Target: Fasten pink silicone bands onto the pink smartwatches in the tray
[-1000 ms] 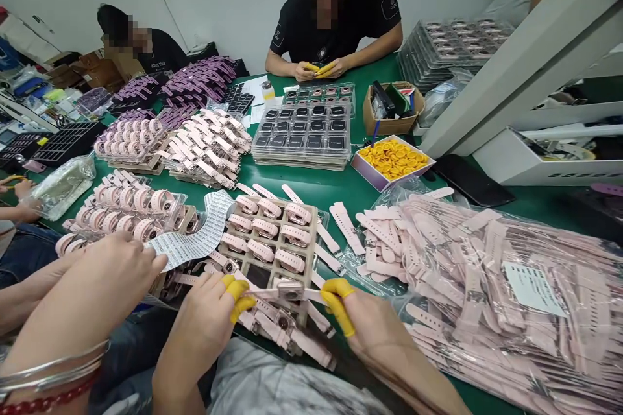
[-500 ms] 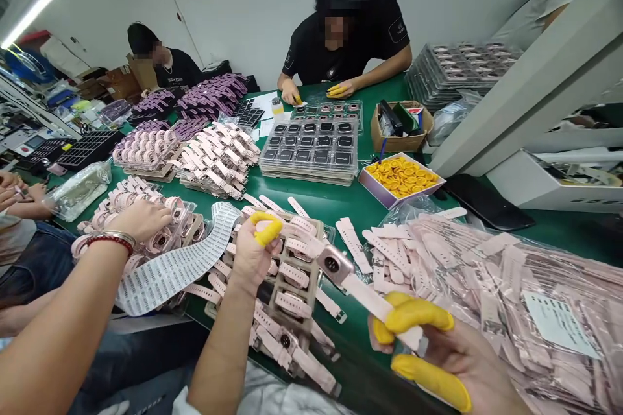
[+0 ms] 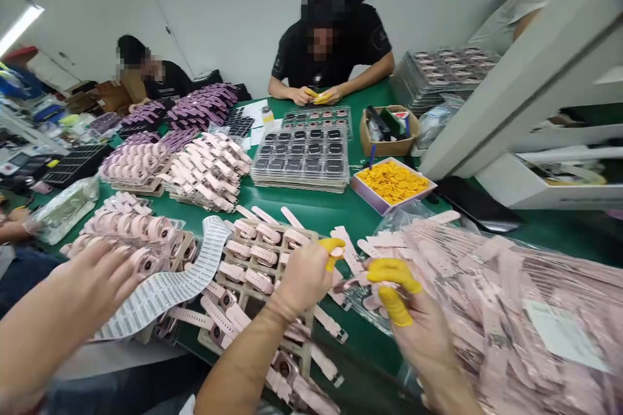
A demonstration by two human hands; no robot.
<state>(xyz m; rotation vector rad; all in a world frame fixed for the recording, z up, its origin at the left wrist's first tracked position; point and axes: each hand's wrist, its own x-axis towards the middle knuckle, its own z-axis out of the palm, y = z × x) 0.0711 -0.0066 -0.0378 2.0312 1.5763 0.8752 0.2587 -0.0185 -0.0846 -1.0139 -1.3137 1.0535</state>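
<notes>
My left hand, with yellow finger cots, is closed in a pinch at the end of a pink strap. My right hand, also in yellow cots, is closed on the other side of the same pink smartwatch. The watch is bent between my hands; blur and my fingers partly hide it. Below my left hand is a tray of pink smartwatches with looped straps. Beside my right hand lies a big heap of bagged pink watch straps, with loose straps near the watch.
At left, another person's hand is over pink watches by a label strip. Farther back are trays of black watch faces, a box of yellow finger cots, and a co-worker. A grey post slants at right.
My hands have come together, bending the watch that was stretched between them. My left hand moved right and my right hand moved up. The neighbour's hand moved left; the view shifted slightly.
</notes>
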